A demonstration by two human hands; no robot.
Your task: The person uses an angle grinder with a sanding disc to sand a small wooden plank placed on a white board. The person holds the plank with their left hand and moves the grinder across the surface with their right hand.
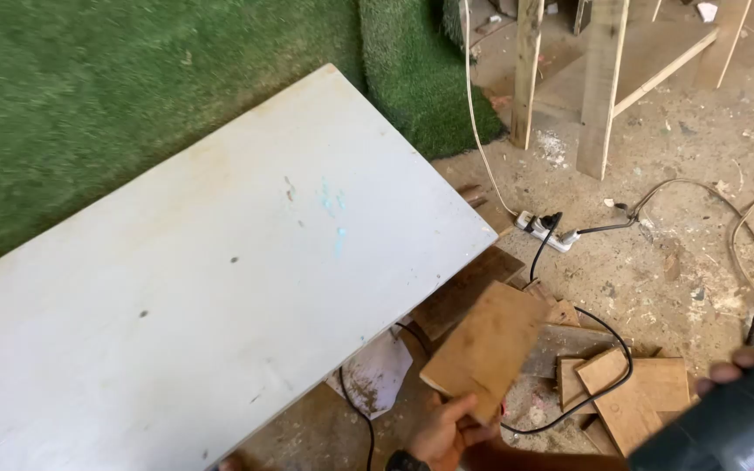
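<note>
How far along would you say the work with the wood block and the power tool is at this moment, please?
Looks done: the tool's black cable runs toward the power strip. In hand: the left hand holds a wood block beside the white board; the right hand has a grip on a dark power tool. Left: the block and board show no fresh cut or hole.

We saw our left hand (pixel 443 433) cut off at the wrist by the bottom edge. Of our right hand (pixel 726 370) only fingertips showed above the dark grey power tool (pixel 726 432), itself cropped at the corner. The white board counter (pixel 194 288) hid the floor beneath.
</note>
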